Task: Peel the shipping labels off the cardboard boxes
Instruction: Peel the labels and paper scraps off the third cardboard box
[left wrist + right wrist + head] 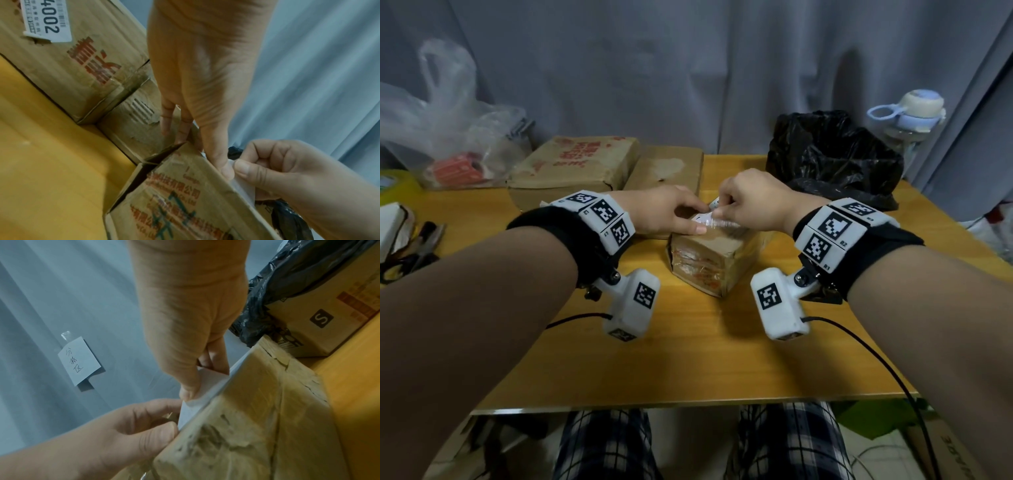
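Note:
A small taped cardboard box (714,263) stands in the middle of the yellow table (688,359). Its white shipping label (714,215) lies on the top face, with one end lifted. My right hand (717,209) pinches that lifted end between thumb and fingers; the right wrist view shows the label (207,381) curling up off the box edge (236,418). My left hand (697,224) lies on the box top with straight fingers, and its thumb (224,168) presses beside the label (244,186). Behind stands a larger box (72,65) bearing a partly torn label (47,21).
Two flat boxes (575,164) (667,168) lie at the back. A black plastic bag (832,154) sits back right over another box (329,318), with a water bottle (907,113) beyond. A clear bag (448,130), a tape roll (397,185) and hand tools (410,253) crowd the left edge.

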`<state>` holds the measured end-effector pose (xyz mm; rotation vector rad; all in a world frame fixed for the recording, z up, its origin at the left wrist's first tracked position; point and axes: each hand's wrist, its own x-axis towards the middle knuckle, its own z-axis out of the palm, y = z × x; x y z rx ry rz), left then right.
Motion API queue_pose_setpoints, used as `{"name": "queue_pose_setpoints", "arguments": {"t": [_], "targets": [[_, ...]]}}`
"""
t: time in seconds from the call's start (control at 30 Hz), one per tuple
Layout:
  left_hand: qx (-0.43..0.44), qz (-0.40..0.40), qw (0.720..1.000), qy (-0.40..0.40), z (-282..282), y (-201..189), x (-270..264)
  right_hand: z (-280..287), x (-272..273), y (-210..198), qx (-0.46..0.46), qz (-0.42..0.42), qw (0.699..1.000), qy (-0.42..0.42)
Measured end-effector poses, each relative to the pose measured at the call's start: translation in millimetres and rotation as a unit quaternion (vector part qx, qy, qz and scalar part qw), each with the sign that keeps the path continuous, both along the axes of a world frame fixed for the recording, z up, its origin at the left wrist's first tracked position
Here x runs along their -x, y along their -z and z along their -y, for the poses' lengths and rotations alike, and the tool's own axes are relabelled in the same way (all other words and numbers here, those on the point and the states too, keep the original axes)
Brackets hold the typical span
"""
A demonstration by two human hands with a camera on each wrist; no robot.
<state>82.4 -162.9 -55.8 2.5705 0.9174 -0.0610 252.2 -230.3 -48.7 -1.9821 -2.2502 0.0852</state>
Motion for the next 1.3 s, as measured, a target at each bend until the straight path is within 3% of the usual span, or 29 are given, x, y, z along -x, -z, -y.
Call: {"name": "queue_pose_setpoints", "arguments": {"t": [0.3,0.57,0.77,1.03,1.3], "targets": [[0.066,0.01,0.998,-0.015,4.1,1.7,-2.9,0.5,-6.3,4.5,-0.02,-0.06,0.998,0.023],[0.041,-0.047,0.997,-0.046,5.4,0.2,-2.4,1.3,-0.7,-10.4,0.024,-0.071,0.997,0.019],[0.059,-0.049,0.995,-0.059,2.2,1.8,-1.8,-7.7,10.3,-5.4,0.041,0.026,0.999,0.015],[0.108,-0.011,0.992,-0.068,0.2,4.8,0.3,-15.0,18.3,-1.6,0.032,0.088,0.996,0.006],[0.142,-0.005,0.987,-0.078,-0.5,4.4,-4.7,-17.9,2.6,5.8,0.004,-0.008,1.0,0.027]]}}
